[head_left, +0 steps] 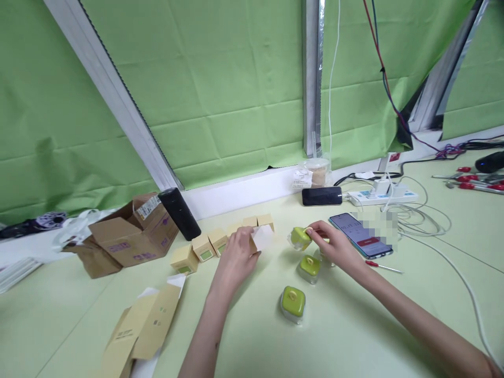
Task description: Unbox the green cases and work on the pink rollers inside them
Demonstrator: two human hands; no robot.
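My left hand (239,253) is closed around a small cardboard box (253,244), whose white flap (263,237) stands out to the right. In my right hand (329,242) a small container with a green lid (300,237) is pinched at its edge and tilted above the table. Below it stand a second green-lidded container (309,266) and, nearer to me, a third green-lidded container (293,302), both with clear bases and a small loop on top. Another one is partly hidden behind my right hand. Several small yellowish boxes (202,248) stand in a row beyond my left hand.
Flattened cardboard (147,320) lies at the front left. An opened carton (134,233) and a black cylinder (180,213) stand farther back. To the right are a lit phone (354,231), a dark phone (322,196), a screwdriver (384,267), a power strip (384,196) and loose cables.
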